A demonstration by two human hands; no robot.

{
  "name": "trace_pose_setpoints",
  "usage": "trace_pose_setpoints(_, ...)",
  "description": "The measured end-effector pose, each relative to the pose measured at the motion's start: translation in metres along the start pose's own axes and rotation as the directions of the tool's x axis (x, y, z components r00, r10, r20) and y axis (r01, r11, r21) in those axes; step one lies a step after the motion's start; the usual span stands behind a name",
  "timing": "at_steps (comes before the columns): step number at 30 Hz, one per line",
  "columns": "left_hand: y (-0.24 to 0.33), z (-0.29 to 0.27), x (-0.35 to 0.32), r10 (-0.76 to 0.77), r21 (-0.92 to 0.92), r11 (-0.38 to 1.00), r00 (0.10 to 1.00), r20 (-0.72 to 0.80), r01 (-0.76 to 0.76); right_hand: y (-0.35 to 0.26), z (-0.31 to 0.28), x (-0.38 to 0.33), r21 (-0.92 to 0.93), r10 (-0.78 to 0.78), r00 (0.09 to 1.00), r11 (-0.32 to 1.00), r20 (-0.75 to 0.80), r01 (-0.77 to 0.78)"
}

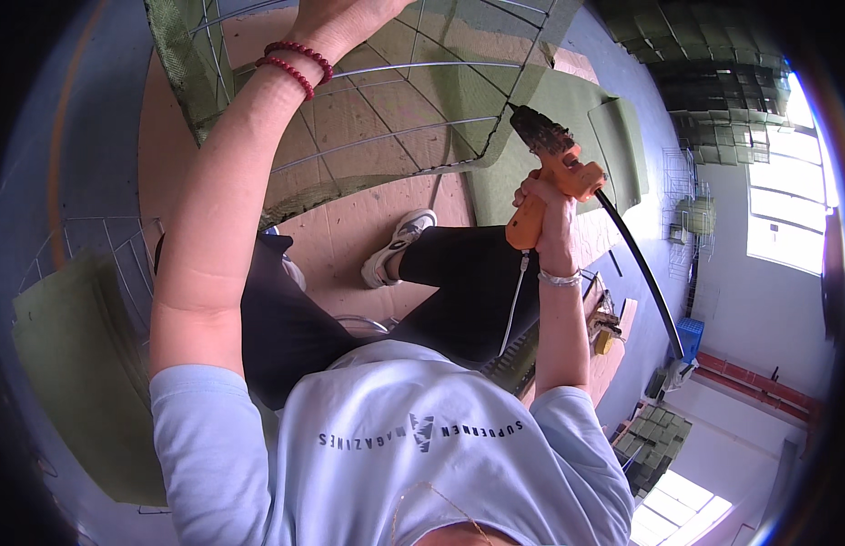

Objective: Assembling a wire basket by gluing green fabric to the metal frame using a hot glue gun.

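Note:
My right hand is wrapped round the handle of an orange hot glue gun. Its dark, residue-crusted nozzle points up and left, with the tip close to the corner of a metal wire frame. A long black glue stick sticks out of the gun's back, and a pale cord hangs from its handle. Green mesh fabric lines the frame, its lower edge marked with dark spots. At the top, my left hand reaches over the frame; its fingers are mostly cut off by the picture's edge.
Cardboard covers the floor under the frame. Green sheets lie to the right, and more stacked sheets beside wire frames at the left. A small wooden board with tools sits by my right arm. Green mesh boxes are piled farther off.

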State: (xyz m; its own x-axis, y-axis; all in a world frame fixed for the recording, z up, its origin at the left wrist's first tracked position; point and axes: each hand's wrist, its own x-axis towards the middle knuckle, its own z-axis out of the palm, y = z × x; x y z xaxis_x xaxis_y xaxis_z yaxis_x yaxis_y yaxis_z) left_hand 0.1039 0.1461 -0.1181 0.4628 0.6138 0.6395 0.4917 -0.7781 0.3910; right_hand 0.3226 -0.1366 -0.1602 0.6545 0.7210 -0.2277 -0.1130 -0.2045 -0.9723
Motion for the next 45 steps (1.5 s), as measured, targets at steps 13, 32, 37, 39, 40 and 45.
trace_pose_setpoints(13, -0.002, 0.003, -0.004, 0.027, -0.004, 1.0, 0.999, -0.016, -0.027, -0.006, 0.004, 0.002, -0.017, -0.012, 0.999, 1.0, -0.036, 0.012)
trace_pose_setpoints(32, -0.003, 0.002, -0.013, 0.007, -0.027, 1.0, 1.0, -0.024, -0.008, -0.009, 0.006, 0.009, -0.033, -0.072, 0.997, 0.997, 0.007, 0.072)
trace_pose_setpoints(37, -0.002, 0.003, -0.014, -0.017, -0.003, 1.0, 1.0, 0.015, 0.017, -0.01, 0.005, 0.008, -0.062, -0.069, 0.997, 0.996, 0.021, 0.07)
trace_pose_setpoints(39, -0.002, 0.002, -0.016, -0.016, -0.009, 1.0, 1.0, 0.01, 0.016, -0.01, 0.005, 0.009, -0.062, -0.095, 0.995, 0.993, 0.025, 0.097)
trace_pose_setpoints(40, -0.002, 0.002, -0.016, -0.019, -0.006, 1.0, 1.0, 0.011, 0.019, -0.01, 0.006, 0.008, -0.061, -0.095, 0.995, 0.993, 0.025, 0.097)
trace_pose_setpoints(45, -0.003, 0.005, -0.02, 0.023, -0.012, 1.0, 0.998, -0.055, -0.024, -0.016, 0.013, 0.004, -0.027, -0.113, 0.994, 0.993, 0.011, 0.113)
